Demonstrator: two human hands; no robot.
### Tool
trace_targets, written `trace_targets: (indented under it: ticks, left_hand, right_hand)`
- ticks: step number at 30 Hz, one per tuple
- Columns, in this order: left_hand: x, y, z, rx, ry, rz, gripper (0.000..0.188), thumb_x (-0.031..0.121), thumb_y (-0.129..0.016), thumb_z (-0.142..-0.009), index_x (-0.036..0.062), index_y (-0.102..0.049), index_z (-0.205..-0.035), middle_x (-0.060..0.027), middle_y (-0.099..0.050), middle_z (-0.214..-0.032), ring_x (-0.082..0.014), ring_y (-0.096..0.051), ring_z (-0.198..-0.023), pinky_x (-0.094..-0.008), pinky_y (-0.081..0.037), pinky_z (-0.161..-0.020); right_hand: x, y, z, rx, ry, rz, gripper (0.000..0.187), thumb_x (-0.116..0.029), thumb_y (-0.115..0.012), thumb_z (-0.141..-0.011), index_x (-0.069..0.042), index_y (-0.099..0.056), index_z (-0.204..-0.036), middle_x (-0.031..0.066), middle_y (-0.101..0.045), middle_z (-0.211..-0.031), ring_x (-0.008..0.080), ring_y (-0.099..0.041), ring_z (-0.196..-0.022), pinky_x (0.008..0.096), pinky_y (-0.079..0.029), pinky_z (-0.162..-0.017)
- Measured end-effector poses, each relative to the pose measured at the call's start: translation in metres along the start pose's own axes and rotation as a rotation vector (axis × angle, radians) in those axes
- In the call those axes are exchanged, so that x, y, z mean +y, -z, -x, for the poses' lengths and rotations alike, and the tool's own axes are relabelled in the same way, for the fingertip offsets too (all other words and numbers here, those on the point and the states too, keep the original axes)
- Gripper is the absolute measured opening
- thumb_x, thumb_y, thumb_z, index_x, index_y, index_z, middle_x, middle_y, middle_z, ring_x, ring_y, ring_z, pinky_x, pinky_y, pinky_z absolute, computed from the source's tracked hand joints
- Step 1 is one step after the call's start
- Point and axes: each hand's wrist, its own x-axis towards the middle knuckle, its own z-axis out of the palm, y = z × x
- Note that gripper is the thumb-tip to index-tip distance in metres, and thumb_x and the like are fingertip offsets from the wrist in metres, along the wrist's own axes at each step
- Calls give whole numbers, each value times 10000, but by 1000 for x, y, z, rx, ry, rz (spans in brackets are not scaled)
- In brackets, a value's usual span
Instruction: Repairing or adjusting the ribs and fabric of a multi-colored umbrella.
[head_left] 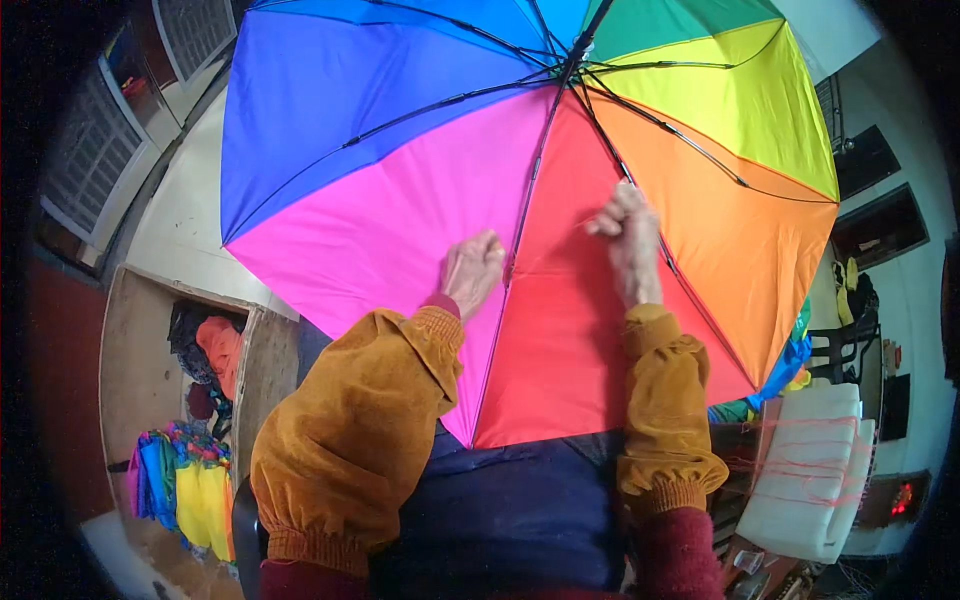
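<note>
An opened rainbow umbrella (pixel 560 330) spreads before me, its inner side with black ribs facing me. My left hand (pixel 473 270) is closed over the pink panel (pixel 400 210), just left of the rib (pixel 521 225) that divides pink from red. What its fingers hold, if anything, is hidden. Over the red panel (pixel 555 350), my right hand (pixel 628 235) has its fingers curled in, beside the rib between red and orange. Whether those fingers pinch something small cannot be made out. The black shaft (pixel 590 35) rises from the hub (pixel 573 62) at the top.
At the left stands an open wooden box (pixel 125 350) holding folded rainbow umbrellas (pixel 190 490) and dark and orange cloth (pixel 220 350). To the right, a white foam block (pixel 805 465) carries red threads. Behind it are a dark chair (pixel 850 345) and more rainbow cloth (pixel 785 365).
</note>
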Motion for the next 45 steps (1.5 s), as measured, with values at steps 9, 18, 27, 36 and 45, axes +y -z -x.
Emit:
trace_targets:
  ticks: [9,18,27,36,45]
  left_hand:
    - [1,7,-7,-225,6,-193,156,154,-540,-741,36,-521,-642,-32,-485,-533,-111,-466,-505,-315,-385,-470]
    - [8,7,-6,-239,20,-126,160,141,-590,-736,23,-539,-640,4,-477,-537,-94,-458,-516,-282,-366,-462]
    - [0,-9,3,-80,60,-229,144,113,-596,-716,6,-542,-636,-85,-498,-545,-147,-509,-552,-338,-395,-503]
    - [-10,-6,10,133,-170,-413,68,83,-591,-674,44,-554,-632,-136,-562,-609,-289,-549,-541,-419,-448,-543]
    - [12,-1,0,-147,-64,167,70,53,-581,-733,-9,-551,-719,-11,-486,-628,-92,-454,-588,-252,-386,-525]
  right_hand:
    - [-37,57,-2,201,159,-89,218,-137,-527,-881,-125,-413,-695,-61,-259,-526,72,-222,-423,276,-343,-440]
    - [-49,47,-1,184,154,-64,196,-122,-553,-871,-110,-437,-714,-64,-263,-519,59,-240,-417,249,-338,-411]
    - [-50,22,17,151,162,115,143,-110,-596,-842,-84,-496,-743,-52,-321,-520,60,-303,-404,241,-347,-388]
    - [-143,3,21,-69,392,141,98,-125,-555,-869,-48,-545,-808,-73,-287,-513,44,-256,-411,209,-297,-410]
    - [-160,-15,19,-116,307,279,67,-95,-548,-866,-33,-543,-841,-75,-274,-534,45,-262,-439,234,-333,-456]
